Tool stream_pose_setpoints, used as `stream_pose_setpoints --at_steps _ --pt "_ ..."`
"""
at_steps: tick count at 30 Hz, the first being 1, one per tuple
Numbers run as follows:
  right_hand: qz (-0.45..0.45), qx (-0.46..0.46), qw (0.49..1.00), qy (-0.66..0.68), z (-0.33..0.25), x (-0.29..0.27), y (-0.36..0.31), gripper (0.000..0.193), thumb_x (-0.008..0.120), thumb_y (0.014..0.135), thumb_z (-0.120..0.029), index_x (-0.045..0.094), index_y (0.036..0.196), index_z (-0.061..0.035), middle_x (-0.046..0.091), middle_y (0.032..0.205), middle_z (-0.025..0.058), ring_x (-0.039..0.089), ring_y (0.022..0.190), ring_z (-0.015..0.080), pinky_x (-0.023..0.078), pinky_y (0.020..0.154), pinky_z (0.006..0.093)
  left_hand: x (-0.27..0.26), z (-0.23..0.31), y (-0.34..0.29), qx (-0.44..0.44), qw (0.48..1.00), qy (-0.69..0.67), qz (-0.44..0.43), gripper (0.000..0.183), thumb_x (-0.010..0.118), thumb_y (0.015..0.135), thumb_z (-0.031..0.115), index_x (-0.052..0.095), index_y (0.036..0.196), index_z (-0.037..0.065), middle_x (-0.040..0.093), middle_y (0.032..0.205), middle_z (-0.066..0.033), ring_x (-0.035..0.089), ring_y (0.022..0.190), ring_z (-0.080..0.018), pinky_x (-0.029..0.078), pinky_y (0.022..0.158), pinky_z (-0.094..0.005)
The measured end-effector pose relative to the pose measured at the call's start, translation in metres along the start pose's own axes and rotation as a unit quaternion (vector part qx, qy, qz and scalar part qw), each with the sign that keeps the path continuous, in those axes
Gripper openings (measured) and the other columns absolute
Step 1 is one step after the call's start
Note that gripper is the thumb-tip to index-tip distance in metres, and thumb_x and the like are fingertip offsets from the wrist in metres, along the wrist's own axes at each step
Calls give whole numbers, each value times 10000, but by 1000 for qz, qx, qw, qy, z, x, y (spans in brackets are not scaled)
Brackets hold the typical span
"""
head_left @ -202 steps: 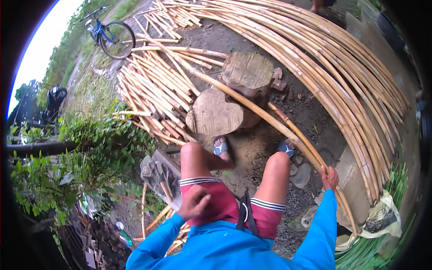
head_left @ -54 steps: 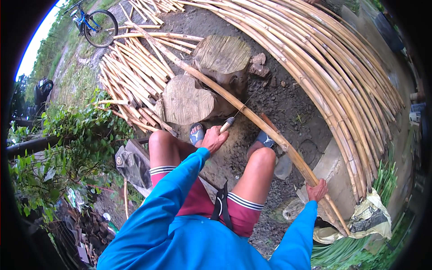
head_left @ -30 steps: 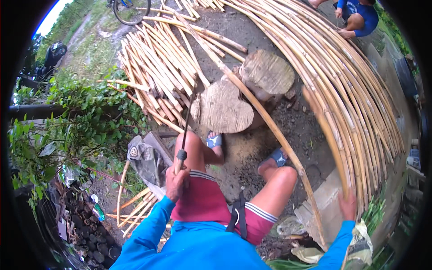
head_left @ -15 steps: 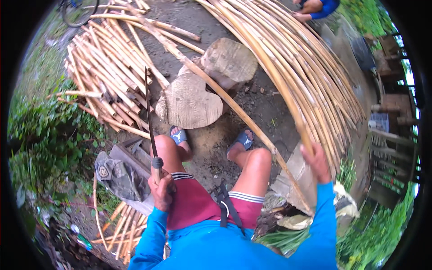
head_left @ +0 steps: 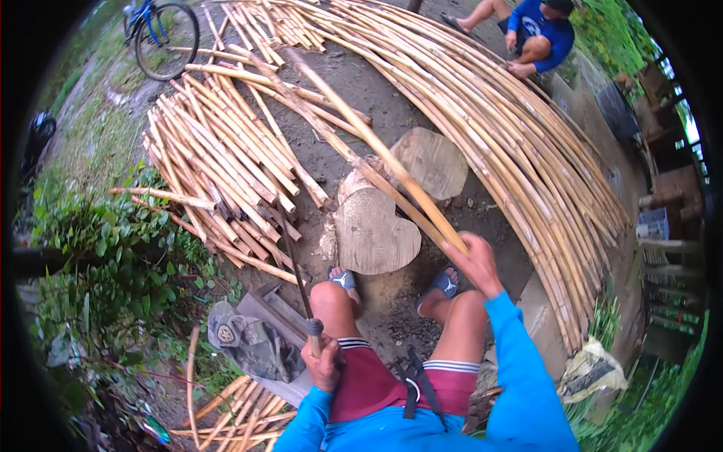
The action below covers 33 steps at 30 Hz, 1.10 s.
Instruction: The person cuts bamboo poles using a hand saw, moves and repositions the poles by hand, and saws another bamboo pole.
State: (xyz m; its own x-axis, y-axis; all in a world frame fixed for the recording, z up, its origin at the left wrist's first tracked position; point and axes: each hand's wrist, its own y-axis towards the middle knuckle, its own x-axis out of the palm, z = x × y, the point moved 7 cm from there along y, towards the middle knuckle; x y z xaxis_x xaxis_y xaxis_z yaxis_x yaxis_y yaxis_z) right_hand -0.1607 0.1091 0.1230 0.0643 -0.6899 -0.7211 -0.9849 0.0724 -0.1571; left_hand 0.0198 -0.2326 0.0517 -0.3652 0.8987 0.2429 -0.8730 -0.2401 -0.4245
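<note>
My left hand (head_left: 324, 364) is closed around the wooden handle of a machete (head_left: 298, 271). Its long, narrow, dark blade points up and away, beside my left knee. In my right hand (head_left: 477, 264) is the near end of a long yellow bamboo pole (head_left: 403, 172), which slants away to the far left above two wood blocks. Just left of it, a second bamboo pole (head_left: 327, 134) runs across the heart-shaped wood block (head_left: 374, 237); its near end is hidden near my right hand. Behind stands a rounder block (head_left: 431, 162).
Many long bamboo poles (head_left: 520, 181) lie side by side on the right. Shorter cut pieces (head_left: 218, 143) are heaped at left. A camouflage cap (head_left: 252, 343) rests by my left leg. A bicycle (head_left: 167, 41) stands far left; a person in blue (head_left: 542, 34) squats far right.
My right hand has brought a bamboo pole from the right-hand row over toward the wood blocks. My left hand still grips the machete. The view has shifted, showing more of the far side.
</note>
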Motion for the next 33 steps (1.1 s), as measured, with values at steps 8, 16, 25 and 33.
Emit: stream_pose_setpoints --at_steps 8,16,25,33 --pt "111 -101 987 63 -109 134 152 315 688 789 -344 695 872 -40 688 793 204 688 763 375 560 725 478 -6 8 0 13 998 -42 54 187 627 834 136 465 892 62 435 613 -11 435 451 -106 395 398 -254" --pt "122 -93 986 61 -108 169 200 306 648 742 -287 659 754 18 670 782 264 682 755 410 556 716 477 3 -1 3 53 998 -20 2 128 573 833 118 450 841 84 404 556 17 371 431 -66 344 391 -228" --pt "55 -48 997 37 -105 191 232 346 647 761 -335 723 912 -32 709 862 225 700 835 407 561 764 496 -10 12 13 48 998 31 26 167 607 841 142 473 794 54 461 588 -17 428 424 -101 383 383 -264" --pt "109 -84 990 30 -82 188 235 337 723 796 -374 700 855 -42 703 790 196 691 762 391 555 710 471 -16 -2 9 -20 999 5 36 164 623 863 122 495 807 36 487 585 -42 448 442 -128 395 412 -274"
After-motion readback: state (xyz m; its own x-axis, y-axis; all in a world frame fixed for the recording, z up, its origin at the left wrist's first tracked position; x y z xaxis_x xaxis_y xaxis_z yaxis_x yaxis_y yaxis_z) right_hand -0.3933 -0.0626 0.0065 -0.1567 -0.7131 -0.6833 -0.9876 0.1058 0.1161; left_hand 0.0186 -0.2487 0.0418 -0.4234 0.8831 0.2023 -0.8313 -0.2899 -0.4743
